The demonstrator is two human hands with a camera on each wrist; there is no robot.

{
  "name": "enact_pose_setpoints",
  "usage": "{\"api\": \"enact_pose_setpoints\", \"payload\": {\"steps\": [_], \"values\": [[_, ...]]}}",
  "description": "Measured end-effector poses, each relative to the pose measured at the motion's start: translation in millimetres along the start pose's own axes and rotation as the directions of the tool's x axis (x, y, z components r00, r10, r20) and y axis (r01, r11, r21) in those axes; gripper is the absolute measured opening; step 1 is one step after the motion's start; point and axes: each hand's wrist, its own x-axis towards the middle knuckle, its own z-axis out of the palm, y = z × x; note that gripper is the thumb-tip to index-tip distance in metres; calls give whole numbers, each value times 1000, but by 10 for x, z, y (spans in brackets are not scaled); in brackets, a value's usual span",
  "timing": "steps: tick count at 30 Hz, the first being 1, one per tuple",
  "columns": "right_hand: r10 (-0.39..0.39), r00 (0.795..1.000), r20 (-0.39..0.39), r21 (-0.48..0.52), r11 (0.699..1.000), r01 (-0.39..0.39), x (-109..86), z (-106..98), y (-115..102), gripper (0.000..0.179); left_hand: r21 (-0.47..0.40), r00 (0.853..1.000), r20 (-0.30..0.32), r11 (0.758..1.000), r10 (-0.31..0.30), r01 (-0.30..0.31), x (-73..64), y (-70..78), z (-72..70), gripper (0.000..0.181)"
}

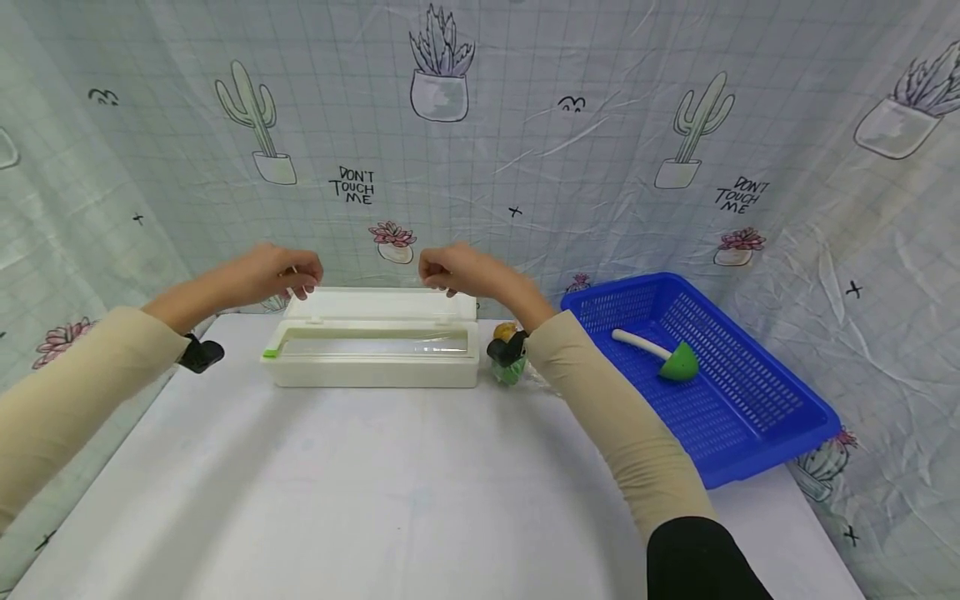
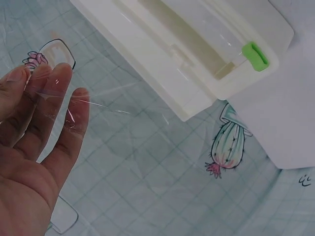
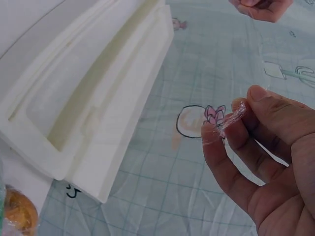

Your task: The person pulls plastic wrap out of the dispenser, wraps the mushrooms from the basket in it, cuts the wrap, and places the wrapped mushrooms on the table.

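Observation:
Thin clear plastic wrap (image 3: 231, 120) is pinched between the thumb and fingertips of my right hand (image 1: 461, 271). My left hand (image 1: 277, 273) pinches the same kind of film (image 2: 118, 110) at its thumb and fingers. Both hands are raised at the far side of a white plastic wrap dispenser (image 1: 375, 372), one toward each end. The dispenser's lid (image 1: 381, 305) is tipped back, and its long window faces up. A green slider (image 2: 255, 56) sits at the dispenser's left end. The film is so transparent that its full outline is lost against the patterned cloth.
To the right, a blue basket (image 1: 750, 457) holds a green ladle (image 1: 680, 363) with a pale handle. Something orange (image 3: 19, 211) and a green bundle (image 1: 508, 372) lie beside the dispenser's right end, partly behind my right wrist. A patterned cloth (image 1: 480, 167) hangs behind the white table (image 1: 405, 492).

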Motion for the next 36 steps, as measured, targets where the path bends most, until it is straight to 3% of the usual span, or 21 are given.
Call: {"api": "enact_pose_setpoints", "payload": {"steps": [14,26,36], "values": [[-23,998,-52,-25,999,22,11,-179,-126,9,62,1000,-24,998,2,0,-31,120,-243,8],[-16,990,-143,-70,998,6,-43,-279,-208,11,112,998,-52,993,35,-29,-40,192,-404,8],[-10,974,-227,-86,996,-10,-109,-316,-245,12,140,998,-61,990,25,-16,-22,277,-509,8]]}}
